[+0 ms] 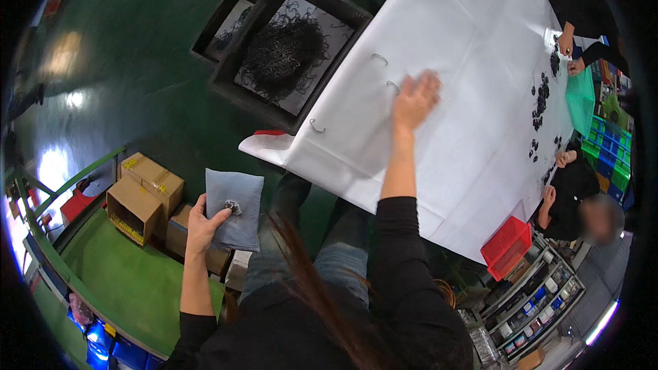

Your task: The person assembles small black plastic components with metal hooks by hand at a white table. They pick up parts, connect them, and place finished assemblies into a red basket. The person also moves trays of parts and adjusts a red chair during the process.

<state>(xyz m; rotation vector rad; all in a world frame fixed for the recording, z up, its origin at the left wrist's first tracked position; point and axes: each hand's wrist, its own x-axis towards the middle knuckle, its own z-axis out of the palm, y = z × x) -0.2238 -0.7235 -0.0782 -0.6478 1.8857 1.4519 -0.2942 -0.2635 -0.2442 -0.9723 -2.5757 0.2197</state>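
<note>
My left hand grips a flat blue-grey cloth pad by its edge, with the thumb lying over a dark, frayed-looking spot near the middle. Over the white-covered table, my right hand is blurred by motion, its fingers stretched out and nothing visible in them. Right beside its fingertips lies a small curved wire piece. Another thin curved wire is a little farther off, and a third wire piece rests near the table's left edge.
A black crate against the table's left edge holds a tangled heap of dark wire pieces. Red baskets stand at the table's right corners. Other people's hands work beside small black parts. Cardboard boxes sit on a green surface.
</note>
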